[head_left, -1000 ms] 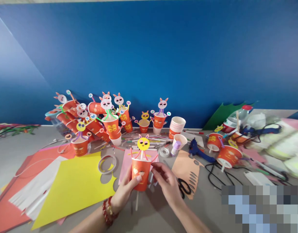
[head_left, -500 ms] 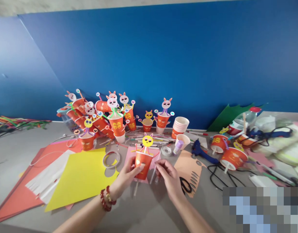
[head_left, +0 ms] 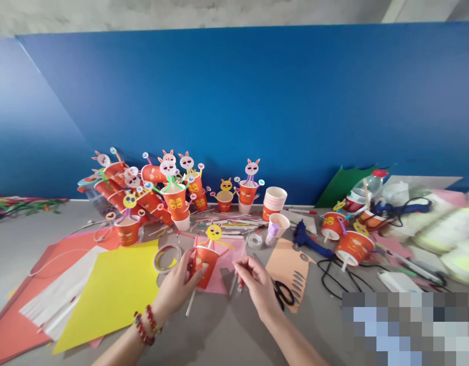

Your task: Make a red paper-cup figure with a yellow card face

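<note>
Left hand (head_left: 178, 284) held the red paper cup (head_left: 205, 265) between six and seven o'clock; cup was presumably light, crushable, best gripped mid-wall, clear of the pink arms (head_left: 223, 251); right hand (head_left: 255, 284), at the cup's four o'clock, had fingertips pinched narrow, contents indeterminate.

Orange-red cup (head_left: 206, 262), yellow rabbit head (head_left: 214, 232)

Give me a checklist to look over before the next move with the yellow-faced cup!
1. Left hand gripping the orange cup: ok, fingers and thumb at its sides.
2. Cup upright: not ok, it tilts, its rim leaning toward the picture's right.
3. Yellow face showing above the rim: ok.
4. White stick showing below the cup: ok.
5. Thin white strip held by the right hand: cannot tell.
6. Blue glue gun clear of both hands: ok.
</note>
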{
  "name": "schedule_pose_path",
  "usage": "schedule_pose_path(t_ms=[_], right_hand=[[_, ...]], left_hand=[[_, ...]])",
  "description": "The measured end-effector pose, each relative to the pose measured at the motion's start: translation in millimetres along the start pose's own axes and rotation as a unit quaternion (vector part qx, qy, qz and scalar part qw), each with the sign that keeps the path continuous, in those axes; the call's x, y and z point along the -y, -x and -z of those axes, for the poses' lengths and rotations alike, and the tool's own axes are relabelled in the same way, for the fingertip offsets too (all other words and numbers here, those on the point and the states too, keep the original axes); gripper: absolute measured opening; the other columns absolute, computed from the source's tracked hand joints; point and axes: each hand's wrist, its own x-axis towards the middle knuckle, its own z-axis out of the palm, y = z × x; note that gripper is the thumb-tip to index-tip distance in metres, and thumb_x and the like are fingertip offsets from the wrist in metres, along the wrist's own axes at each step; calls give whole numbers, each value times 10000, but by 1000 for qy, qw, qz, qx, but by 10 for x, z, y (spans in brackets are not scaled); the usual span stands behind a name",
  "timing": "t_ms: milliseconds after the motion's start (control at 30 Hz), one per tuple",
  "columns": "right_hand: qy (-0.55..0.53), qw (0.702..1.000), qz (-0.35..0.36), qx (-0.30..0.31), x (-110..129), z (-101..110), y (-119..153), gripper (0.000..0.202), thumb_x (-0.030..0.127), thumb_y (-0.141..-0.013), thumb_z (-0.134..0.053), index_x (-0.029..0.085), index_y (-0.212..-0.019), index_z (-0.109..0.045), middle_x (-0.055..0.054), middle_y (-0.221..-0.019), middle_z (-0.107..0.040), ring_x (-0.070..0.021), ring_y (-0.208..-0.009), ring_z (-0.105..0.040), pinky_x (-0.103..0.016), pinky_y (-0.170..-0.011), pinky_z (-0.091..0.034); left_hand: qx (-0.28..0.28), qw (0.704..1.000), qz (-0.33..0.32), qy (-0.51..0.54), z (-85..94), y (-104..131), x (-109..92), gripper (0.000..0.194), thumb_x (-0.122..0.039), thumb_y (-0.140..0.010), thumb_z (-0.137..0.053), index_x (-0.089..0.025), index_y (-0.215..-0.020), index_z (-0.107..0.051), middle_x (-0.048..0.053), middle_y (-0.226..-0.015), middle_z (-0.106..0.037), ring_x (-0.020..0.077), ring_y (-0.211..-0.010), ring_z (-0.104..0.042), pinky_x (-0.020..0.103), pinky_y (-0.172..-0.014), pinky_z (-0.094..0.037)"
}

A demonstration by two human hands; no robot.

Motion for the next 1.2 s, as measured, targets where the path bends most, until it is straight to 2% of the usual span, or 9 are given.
schedule_pose_path(t_ms=[133, 267, 467, 700, 900, 1067, 1200], right_hand=[[2, 1000, -3, 1, -44, 6, -13, 369, 531, -787, -715, 173, -783, -627, 24, -673, -568, -99, -522, -513, -205, -483, -423], [6, 1000, -11, -5, -9, 10, -17, 387, 550, -770, -721, 175, -775, -624, 27, -658, -569, -99, -513, -510, -202, -473, -414], [5, 1000, 9, -16, 17, 41, -39, 363, 531, -796, -704, 175, -805, -630, 32, -630, -551, -110, -531, -515, -213, -498, -430], [20, 1000, 1, -3, -65, 33, -44, 354, 523, -795, -703, 178, -792, -627, 32, -658, -554, -100, -515, -499, -206, -481, -400], [21, 1000, 5, 5, -39, 10, -22, 361, 534, -786, -706, 181, -788, -628, 24, -657, -563, -110, -514, -496, -218, -481, -395], [25, 999, 24, -19, 55, 33, -46, 336, 516, -811, -689, 185, -811, -632, 26, -627, -558, -123, -526, -516, -232, -496, -417], [36, 987, 119, -105, 348, 181, -22, 263, 455, -839, -685, 195, -872, -658, 13, -631, -574, -140, -556, -540, -260, -539, -453]], left_hand=[[-21, 998, -24, -57, -46, -17, 35, 479, -530, -918, -480, -202, -1264, -523, 125, -1120, -703, 279, -986, -692, 388, -802, -556], [-30, 996, -48, -71, -55, -31, 100, 440, -498, -945, -456, -194, -1255, -524, 127, -1116, -700, 275, -998, -688, 409, -844, -554], [-70, 989, -92, -88, 69, -73, 119, 428, -491, -944, -471, -204, -1257, -531, 125, -1167, -654, 254, -928, -683, 408, -842, -560], [-118, 976, -157, -95, 179, -65, 34, 373, -423, -931, -519, -197, -1222, -574, 136, -1206, -642, 284, -1063, -636, 406, -886, -545], [-126, 978, -156, -63, 302, -52, -27, 334, -354, -951, -489, -209, -1242, -564, 122, -1257, -610, 259, -1063, -627, 344, -809, -567], [-104, 977, -177, -56, 191, -73, 64, 272, -344, -950, -487, -214, -1155, -611, 115, -1170, -653, 275, -1086, -617, 411, -911, -529], [-62, 987, -145, -37, 32, -13, 83, 436, -395, -942, -507, -207, -1335, -475, 141, -1214, -623, 263, -1015, -639, 415, -872, -547]])
